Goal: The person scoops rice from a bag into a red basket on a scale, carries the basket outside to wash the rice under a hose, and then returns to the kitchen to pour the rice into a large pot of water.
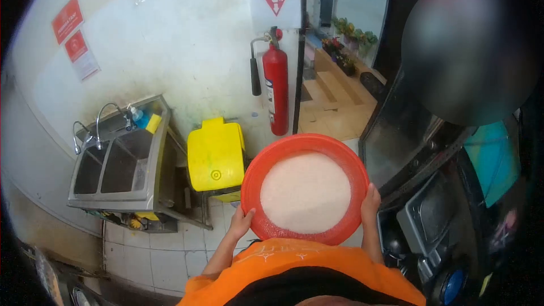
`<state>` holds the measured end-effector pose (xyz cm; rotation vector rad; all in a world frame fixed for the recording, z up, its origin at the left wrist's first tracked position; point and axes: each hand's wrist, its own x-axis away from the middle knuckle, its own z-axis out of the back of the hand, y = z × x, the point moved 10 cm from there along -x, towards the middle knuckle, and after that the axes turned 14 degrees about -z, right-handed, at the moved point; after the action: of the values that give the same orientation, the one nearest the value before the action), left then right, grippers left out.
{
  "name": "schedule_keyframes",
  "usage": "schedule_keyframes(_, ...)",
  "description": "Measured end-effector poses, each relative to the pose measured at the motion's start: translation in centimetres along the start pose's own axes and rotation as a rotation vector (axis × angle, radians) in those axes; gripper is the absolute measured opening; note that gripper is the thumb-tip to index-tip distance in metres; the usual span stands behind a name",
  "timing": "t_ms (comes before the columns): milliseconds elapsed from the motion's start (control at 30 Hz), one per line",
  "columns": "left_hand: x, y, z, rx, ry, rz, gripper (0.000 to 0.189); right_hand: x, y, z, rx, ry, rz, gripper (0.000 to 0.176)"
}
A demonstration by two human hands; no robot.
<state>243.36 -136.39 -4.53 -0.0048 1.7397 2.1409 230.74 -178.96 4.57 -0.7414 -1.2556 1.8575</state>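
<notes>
Between both hands, close in front of my orange shirt (283, 252), I hold a wide round red plastic colander (249, 184) by its rim. Its inner wall looks finely perforated. White grains that look like rice (306, 192) fill much of it, with a fairly level surface. My left hand (241, 224) grips the rim at the lower left, thumb on top. On the right side, my right hand (370, 204) is closed round the edge. The undersides of both hands are hidden by the colander.
Left stands a two-bowl steel sink (153, 190) with curved taps (107, 114). Beside it is a yellow lidded bin (212, 156). A red fire extinguisher (276, 90) hangs ahead, next to an open doorway (331, 119). Grey containers (425, 215) stand at right. A dark blurred shape covers the upper right.
</notes>
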Motion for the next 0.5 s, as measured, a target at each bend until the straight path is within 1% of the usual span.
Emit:
schedule_keyframes(33,-1.5,-0.3,-0.4,0.007,-0.001,0.013,0.038,-1.2,0.7,-0.1,0.008,0.014,-0.066,0.046)
schedule_keyframes(67,-3.1,-0.7,-1.0,0.015,-0.020,0.031,0.038,-2.2,1.1,-0.4,0.019,0.011,-0.081,0.046)
schedule_keyframes(133,-6.2,-1.4,-1.7,0.009,-0.081,0.056,0.040,-3.6,2.7,-0.8,-0.160,0.016,-0.166,0.048)
schedule_keyframes(167,-7.7,-1.1,-2.1,0.024,-0.072,-0.007,0.038,-3.9,2.1,-1.0,-0.061,-0.004,-0.169,0.041)
schedule_keyframes(200,-9.2,-1.7,-2.6,0.017,-0.103,-0.008,0.038,-4.8,2.4,-1.2,-0.069,0.018,-0.191,0.041)
schedule_keyframes(233,-10.4,-3.0,-3.4,-0.003,-0.138,0.035,0.037,-5.7,2.3,-1.3,-0.035,0.028,-0.173,0.041)
schedule_keyframes(300,-13.2,-5.0,-5.7,0.010,-0.216,0.088,0.037,-7.3,2.6,-0.7,-0.002,0.074,-0.166,0.041)
schedule_keyframes(333,-14.5,-5.3,-6.9,0.012,-0.246,0.073,0.037,-8.3,2.8,-0.4,-0.018,0.099,-0.182,0.041)
schedule_keyframes(400,-17.9,-5.0,-9.2,-0.137,-0.282,0.100,0.040,-10.9,2.9,-0.2,-0.049,0.149,-0.194,0.041)
schedule_keyframes(433,-20.0,-3.4,-10.8,-0.149,-0.302,0.017,0.042,-12.3,3.4,-0.1,-0.061,0.156,-0.227,0.040)
schedule_keyframes(500,-24.1,-4.2,-14.4,-0.167,-0.360,0.038,0.043,-15.5,4.4,0.3,-0.055,0.173,-0.265,0.040)
